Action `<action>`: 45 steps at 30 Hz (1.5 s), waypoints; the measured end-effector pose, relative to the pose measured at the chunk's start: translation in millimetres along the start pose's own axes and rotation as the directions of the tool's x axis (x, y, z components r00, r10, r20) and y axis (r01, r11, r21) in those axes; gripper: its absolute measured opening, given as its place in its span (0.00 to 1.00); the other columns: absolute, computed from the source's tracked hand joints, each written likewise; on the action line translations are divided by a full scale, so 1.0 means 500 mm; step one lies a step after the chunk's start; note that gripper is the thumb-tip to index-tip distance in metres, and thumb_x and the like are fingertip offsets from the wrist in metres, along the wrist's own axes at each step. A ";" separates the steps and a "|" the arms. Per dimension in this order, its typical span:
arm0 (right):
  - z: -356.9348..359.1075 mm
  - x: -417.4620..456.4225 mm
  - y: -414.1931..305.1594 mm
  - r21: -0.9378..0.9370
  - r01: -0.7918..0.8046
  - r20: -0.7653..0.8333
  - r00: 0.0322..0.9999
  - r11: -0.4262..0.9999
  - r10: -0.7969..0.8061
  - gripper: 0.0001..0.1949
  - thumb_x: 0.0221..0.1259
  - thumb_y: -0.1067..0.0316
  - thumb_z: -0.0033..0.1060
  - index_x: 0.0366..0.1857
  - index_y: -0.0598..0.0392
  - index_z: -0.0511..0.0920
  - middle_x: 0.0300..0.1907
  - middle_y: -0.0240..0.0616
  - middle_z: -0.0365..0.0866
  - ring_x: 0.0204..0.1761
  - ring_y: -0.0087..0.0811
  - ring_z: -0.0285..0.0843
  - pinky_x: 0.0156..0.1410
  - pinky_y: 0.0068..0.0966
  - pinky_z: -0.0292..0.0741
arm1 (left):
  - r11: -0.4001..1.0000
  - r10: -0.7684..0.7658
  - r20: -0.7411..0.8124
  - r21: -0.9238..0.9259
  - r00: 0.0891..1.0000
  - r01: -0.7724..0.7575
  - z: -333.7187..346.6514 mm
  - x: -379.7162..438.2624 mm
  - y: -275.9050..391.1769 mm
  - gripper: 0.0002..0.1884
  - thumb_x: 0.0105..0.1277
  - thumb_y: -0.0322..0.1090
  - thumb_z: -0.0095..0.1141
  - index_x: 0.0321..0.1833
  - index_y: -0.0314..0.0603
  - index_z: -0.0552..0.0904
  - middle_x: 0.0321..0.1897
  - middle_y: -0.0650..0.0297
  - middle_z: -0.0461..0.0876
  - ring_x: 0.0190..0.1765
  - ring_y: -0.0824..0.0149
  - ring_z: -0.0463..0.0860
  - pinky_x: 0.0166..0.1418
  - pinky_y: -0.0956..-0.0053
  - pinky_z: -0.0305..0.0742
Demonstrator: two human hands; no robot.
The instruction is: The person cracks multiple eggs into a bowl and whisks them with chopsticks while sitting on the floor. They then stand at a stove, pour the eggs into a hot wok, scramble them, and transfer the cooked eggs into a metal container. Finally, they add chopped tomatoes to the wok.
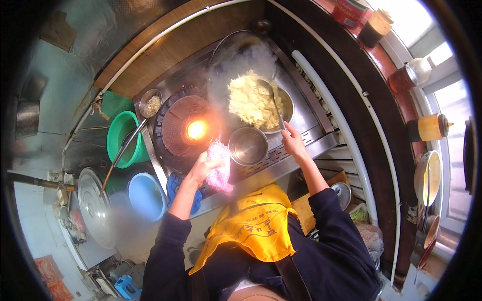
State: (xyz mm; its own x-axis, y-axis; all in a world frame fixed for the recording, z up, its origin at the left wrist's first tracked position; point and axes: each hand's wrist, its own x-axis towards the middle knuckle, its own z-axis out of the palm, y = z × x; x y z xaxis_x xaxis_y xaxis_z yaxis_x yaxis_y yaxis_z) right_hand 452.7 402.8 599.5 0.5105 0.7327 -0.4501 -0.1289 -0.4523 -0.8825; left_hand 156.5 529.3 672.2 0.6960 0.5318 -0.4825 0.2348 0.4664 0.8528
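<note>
My right hand (293,142) grips the handle of a metal ladle (274,101), whose bowl rests on a steaming heap of pale yellow food (250,99). The heap sits over a round metal basin (287,107), its lower part hidden. In my left hand (205,165) is a pink cloth (219,165); whether it also holds a handle through the cloth cannot be told. Beyond that hand glows a flame (196,129) in the round burner (175,126). Between the hands stands a shallow metal pot (249,146), with what looks like clear liquid inside.
A strainer (151,103) with small pieces lies left of the burner, its long handle reaching over a green bucket (113,139). Near it are a blue bucket (147,197) and a large metal lid (94,207). Bottles (429,127) line the right-hand ledge. A white pipe (339,124) curves along the stove's right side.
</note>
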 end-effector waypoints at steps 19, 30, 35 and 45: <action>-0.091 -0.094 0.110 -0.826 0.333 0.058 0.852 0.454 -0.520 0.27 0.58 0.68 0.58 0.65 0.34 0.70 0.28 0.49 0.79 0.27 0.51 0.78 0.36 0.43 0.76 | 0.999 0.024 -0.072 -0.045 0.997 -0.027 -0.022 -0.026 0.049 0.19 0.57 0.27 0.58 0.53 0.33 0.77 0.38 0.63 0.81 0.39 0.71 0.81 0.45 0.76 0.77; -0.068 -0.261 0.082 0.238 -0.153 0.199 0.974 0.959 0.106 0.23 0.70 0.67 0.50 0.68 0.49 0.67 0.22 0.20 0.64 0.19 0.13 0.56 0.22 0.13 0.54 | 0.593 -0.086 0.097 -0.795 0.992 0.129 -0.156 -0.193 -0.114 0.21 0.63 0.36 0.52 0.59 0.41 0.71 0.28 0.60 0.77 0.24 0.66 0.76 0.29 0.73 0.74; 0.026 -0.289 0.054 0.065 -0.346 0.237 0.916 0.936 0.323 0.24 0.69 0.66 0.48 0.68 0.51 0.66 0.22 0.22 0.63 0.17 0.14 0.54 0.20 0.14 0.53 | 0.430 -0.039 0.134 -0.892 0.990 0.138 -0.181 -0.215 -0.228 0.15 0.65 0.38 0.51 0.51 0.40 0.72 0.21 0.61 0.74 0.21 0.68 0.73 0.24 0.74 0.68; 0.196 -0.283 0.074 -0.300 0.392 0.319 0.900 0.870 -0.296 0.26 0.64 0.71 0.53 0.68 0.48 0.67 0.54 0.49 0.81 0.50 0.40 0.84 0.52 0.30 0.77 | 0.470 -0.156 -0.052 -0.882 0.986 0.027 -0.110 -0.151 -0.287 0.13 0.62 0.41 0.57 0.42 0.40 0.74 0.16 0.65 0.71 0.16 0.71 0.71 0.21 0.76 0.68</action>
State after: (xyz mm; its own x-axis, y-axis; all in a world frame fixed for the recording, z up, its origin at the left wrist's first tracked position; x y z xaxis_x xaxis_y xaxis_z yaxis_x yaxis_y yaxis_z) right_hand 292.5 332.2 617.0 0.2262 0.9558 -0.1879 0.3432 -0.2588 -0.9029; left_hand 33.0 461.1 575.4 0.6146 0.4889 -0.6191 -0.4693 0.8574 0.2113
